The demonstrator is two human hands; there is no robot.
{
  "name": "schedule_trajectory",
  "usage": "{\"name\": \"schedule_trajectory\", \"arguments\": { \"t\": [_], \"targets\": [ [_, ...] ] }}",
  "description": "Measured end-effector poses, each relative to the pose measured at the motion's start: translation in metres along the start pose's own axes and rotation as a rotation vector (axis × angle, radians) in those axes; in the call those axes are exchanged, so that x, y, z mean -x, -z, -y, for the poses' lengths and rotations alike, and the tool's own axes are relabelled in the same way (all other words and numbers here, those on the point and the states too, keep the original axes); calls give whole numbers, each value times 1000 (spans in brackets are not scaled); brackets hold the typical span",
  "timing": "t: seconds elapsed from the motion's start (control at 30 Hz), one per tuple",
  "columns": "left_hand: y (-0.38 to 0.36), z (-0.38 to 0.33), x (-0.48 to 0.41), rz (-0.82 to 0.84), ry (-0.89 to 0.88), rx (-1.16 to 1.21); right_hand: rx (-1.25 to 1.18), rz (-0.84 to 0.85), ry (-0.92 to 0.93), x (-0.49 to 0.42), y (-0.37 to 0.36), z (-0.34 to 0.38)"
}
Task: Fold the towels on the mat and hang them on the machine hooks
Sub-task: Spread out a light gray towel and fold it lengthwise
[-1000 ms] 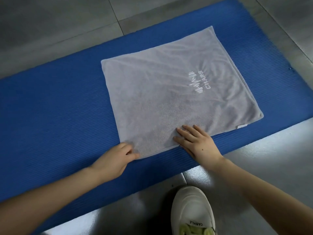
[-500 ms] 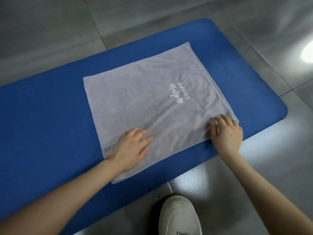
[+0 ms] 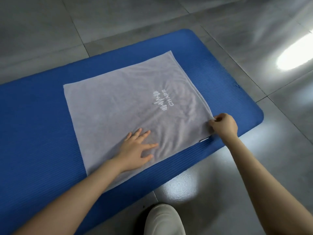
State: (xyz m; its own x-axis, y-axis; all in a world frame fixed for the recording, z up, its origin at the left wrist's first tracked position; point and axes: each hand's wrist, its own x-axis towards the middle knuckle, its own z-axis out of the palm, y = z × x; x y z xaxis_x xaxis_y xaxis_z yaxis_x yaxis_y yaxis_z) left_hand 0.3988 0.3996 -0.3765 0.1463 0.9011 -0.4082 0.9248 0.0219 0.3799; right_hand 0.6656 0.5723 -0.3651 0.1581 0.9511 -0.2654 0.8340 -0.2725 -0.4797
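Grey rectangular terry towel (image 3: 128, 106) on ribbed blue foam mat (image 3: 37, 126); left hand (image 3: 135, 148) pressed flat, fingers spread; right hand (image 3: 223, 125) pinching the towel's wrinkled right edge.

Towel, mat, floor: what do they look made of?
Towel: soft grey cloth, maybe microfibre; matte, ripples beside the left hand, white stitched logo. Mat: likely blue foam; fine ribs, matte, rounded corner. Floor: grey tile, glossy; grout lines, bright glare.
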Motion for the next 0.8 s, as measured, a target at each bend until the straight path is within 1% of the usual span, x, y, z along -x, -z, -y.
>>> {"name": "schedule_trajectory", "arguments": {
  "t": [0.07,0.13,0.17,0.23,0.3,0.33,0.43,0.53,0.6,0.63,0.67,0.7,0.73,0.77,0.8],
  "targets": [
    [10,5,10,-282,139,391,-120,5,104,15,12,31],
    [21,15,24,-518,347,673,-193,28,275,43,18,71],
    [27,20,34,-576,456,809,-215,54,361,61,19,91],
    [36,28,54,-606,636,1130,-231,146,524,98,10,125],
    [41,35,70,-612,754,1412,-190,239,705,132,-11,144],
    [41,38,76,-621,791,1493,-163,271,805,146,-26,148],
    [40,43,87,-642,871,1577,-27,354,1024,179,-71,146],
    [36,48,94,-643,923,1574,243,420,1143,193,-104,134],
    [32,49,97,-624,938,1577,479,489,1225,197,-113,131],
    [29,49,98,-612,944,1578,544,540,1227,196,-114,134],
    [26,49,98,-600,947,1579,571,642,1153,193,-112,141],
    [22,49,97,-585,950,1584,557,700,1064,187,-111,149],
    [19,48,95,-572,954,1591,515,701,995,180,-111,158],
    [16,48,93,-559,962,1597,474,658,949,171,-113,170],
    [14,47,90,-556,972,1609,429,571,932,160,-118,182]
  ]
}}
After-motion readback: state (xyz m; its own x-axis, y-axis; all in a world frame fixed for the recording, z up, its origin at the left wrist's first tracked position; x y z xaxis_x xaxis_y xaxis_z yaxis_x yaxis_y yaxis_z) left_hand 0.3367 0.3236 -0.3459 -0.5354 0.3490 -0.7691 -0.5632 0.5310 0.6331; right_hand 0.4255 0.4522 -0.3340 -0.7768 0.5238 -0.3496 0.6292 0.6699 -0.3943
